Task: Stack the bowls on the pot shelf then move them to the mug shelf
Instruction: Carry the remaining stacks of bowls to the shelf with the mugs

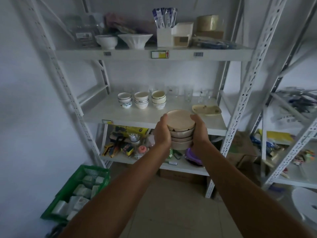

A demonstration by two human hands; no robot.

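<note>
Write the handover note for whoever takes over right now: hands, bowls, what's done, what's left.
Left hand: grips the left side of the bowl stack.
Right hand: grips its right side.
Bowls: stacked and held in the air at the front edge of the middle shelf, seemingly the mug shelf, which holds stacked cups, glasses and an oval dish.
Done: stacking.
Left: set the stack down on the shelf, probably in front of the cups, then let go.
</note>
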